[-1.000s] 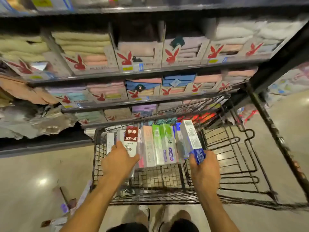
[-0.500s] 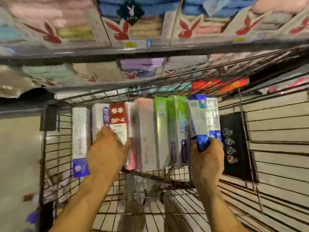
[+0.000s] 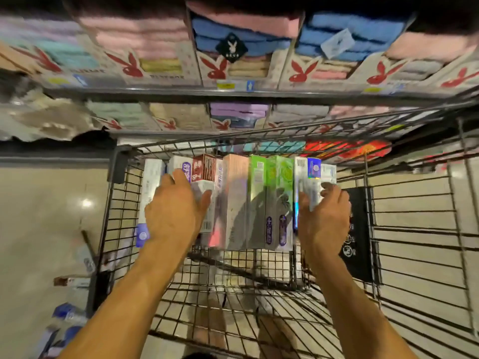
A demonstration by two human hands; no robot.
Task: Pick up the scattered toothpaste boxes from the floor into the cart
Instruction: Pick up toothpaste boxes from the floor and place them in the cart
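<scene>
Several toothpaste boxes [image 3: 256,203] lined up inside cart [image 3: 120,164].

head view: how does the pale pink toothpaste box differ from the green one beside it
The pale pink toothpaste box is pastel and shiny with glare; the bright green toothpaste box is saturated. The green box shows a purple oval mark at its near end; the pink box's face looks plain. Both sit side by side in the black wire cart, neither held: the left hand grips a red-and-white box, the right hand a white-and-blue box.

toothpaste boxes [image 3: 234,203] in cart [image 3: 414,229], shelves [image 3: 233,93] behind
</scene>
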